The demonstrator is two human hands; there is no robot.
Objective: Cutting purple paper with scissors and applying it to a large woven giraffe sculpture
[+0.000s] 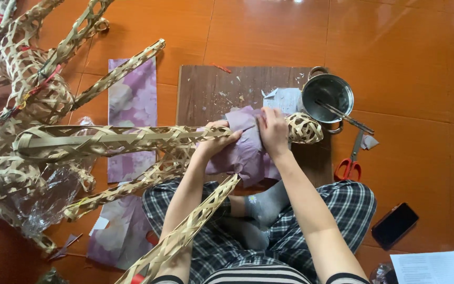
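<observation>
A large woven bamboo-strip frame with several long arms spreads across the left. One arm runs to the right and ends in an open woven tip. A sheet of purple flowered paper is wrapped around that arm near its end. My left hand grips the arm and the paper's left edge. My right hand presses the paper down onto the arm, just left of the bare tip. Both hands work above a brown wooden board.
A steel pot with a stick in it stands at the board's right corner. Red-handled scissors lie on the orange tiled floor. A dark phone and white printed paper lie at right. Purple paper sheets lie left.
</observation>
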